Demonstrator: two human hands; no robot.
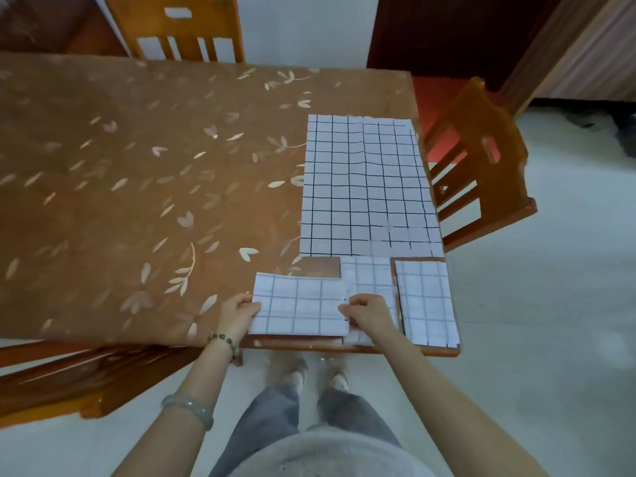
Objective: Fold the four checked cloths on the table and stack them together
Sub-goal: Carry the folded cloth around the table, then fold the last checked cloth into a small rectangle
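A folded white cloth with a dark check (299,304) lies at the table's near edge. My left hand (237,313) grips its left edge and my right hand (370,313) pinches its right edge. Part of another checked cloth (370,277) shows under my right hand, running from the large cloth to the table edge. A narrow folded cloth (426,301) lies at the near right corner. A large unfolded checked cloth (368,187) is spread flat along the table's right side.
The table (137,166) carries a brown leaf-patterned cover. Wooden chairs stand at the far side (179,29), at the right (481,166) and at the near left (69,373). My legs and feet are below the table edge.
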